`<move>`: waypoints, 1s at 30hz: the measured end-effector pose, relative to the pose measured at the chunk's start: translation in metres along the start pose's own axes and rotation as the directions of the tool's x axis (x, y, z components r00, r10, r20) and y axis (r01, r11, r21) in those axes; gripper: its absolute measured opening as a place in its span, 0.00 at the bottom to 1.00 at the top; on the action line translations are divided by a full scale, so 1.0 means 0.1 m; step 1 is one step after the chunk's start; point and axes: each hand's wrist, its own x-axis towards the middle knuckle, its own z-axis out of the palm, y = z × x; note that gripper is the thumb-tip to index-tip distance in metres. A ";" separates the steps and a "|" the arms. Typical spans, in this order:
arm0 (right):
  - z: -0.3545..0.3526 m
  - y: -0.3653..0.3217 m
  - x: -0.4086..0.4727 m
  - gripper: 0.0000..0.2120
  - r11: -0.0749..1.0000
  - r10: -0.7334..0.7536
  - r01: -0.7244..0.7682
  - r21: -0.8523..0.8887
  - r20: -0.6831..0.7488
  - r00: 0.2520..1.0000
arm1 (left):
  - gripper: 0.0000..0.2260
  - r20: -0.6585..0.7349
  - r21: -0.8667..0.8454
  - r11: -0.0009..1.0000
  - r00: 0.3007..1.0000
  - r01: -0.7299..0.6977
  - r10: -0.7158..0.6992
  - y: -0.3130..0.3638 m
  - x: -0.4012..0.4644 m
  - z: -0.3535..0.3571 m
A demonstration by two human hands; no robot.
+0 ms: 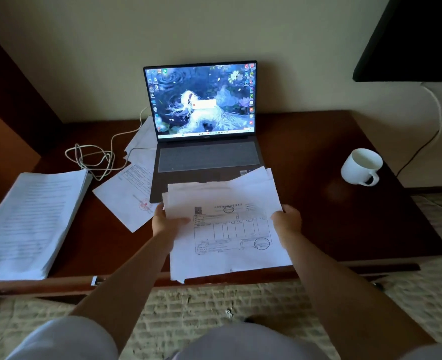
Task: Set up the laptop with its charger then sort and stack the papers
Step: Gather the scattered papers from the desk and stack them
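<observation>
Dark wooden desk (318,203) against a pale wall, patterned carpet (214,307) below its front edge. Dark panel (409,35) hangs at upper right, above the desk's right end.

Laptop (204,141) sits open at the middle of the back edge, screen lit with a desktop wallpaper and a small dialog box in the centre. Lid upright, keyboard facing the person.

Thick paper stack (30,222) lies at the front-left corner, squared up, text side up, its near edge overhanging the desk front slightly.

Held sheaf of papers (225,229) is in both hands over the front edge, centre, its far edge overlapping the laptop's front lip. Top sheet is a printed form with table lines and round stamps. Sheets are not aligned; edges fan out at top and bottom.

Left hand (166,220) grips the sheaf's left edge, thumb on top. Right hand (287,220) grips the right edge, fingers curled around it.

Loose sheet with a red stamp (126,198) lies flat on the desk just left of the laptop, partly tucked under its left edge. More loose sheets (142,137) sit behind it, beside the screen's left side.

White charger cable (95,157) is coiled loosely at back-left, one run heading to the laptop's left side; whether it is plugged in cannot be seen.

White mug (361,166) stands near the right edge, well apart from the laptop, handle toward the front.
</observation>
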 end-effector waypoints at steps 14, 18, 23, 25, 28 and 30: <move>0.07 -0.66 -0.44 0.29 0.935 -0.206 0.250 0.253 -0.188 0.960 | 0.32 -0.016 -0.197 0.908 0.927 -0.370 0.375 0.61 -0.33 -0.24; 0.11 -0.77 -0.50 0.23 0.916 -0.185 0.254 0.312 -0.233 0.955 | 0.20 -0.016 -0.124 0.915 0.922 -0.385 0.386 0.65 -0.34 -0.25; 0.08 -0.89 -0.48 0.21 0.884 -0.246 0.319 0.341 -0.241 0.939 | 0.14 0.011 -0.123 0.919 0.926 -0.374 0.378 0.75 -0.32 -0.30; 0.09 -0.80 -0.45 0.21 0.902 -0.215 0.282 0.328 -0.226 0.950 | 0.11 0.033 -0.120 0.938 0.943 -0.325 0.331 0.68 -0.30 -0.31; 0.11 -0.83 -0.41 0.19 0.897 -0.235 0.295 0.328 -0.210 0.949 | 0.04 0.033 -0.151 0.933 0.942 -0.326 0.334 0.69 -0.30 -0.29; 0.10 -0.92 -0.38 0.17 0.886 -0.255 0.314 0.341 -0.207 0.944 | 0.06 0.026 -0.158 0.926 0.936 -0.344 0.352 0.73 -0.30 -0.29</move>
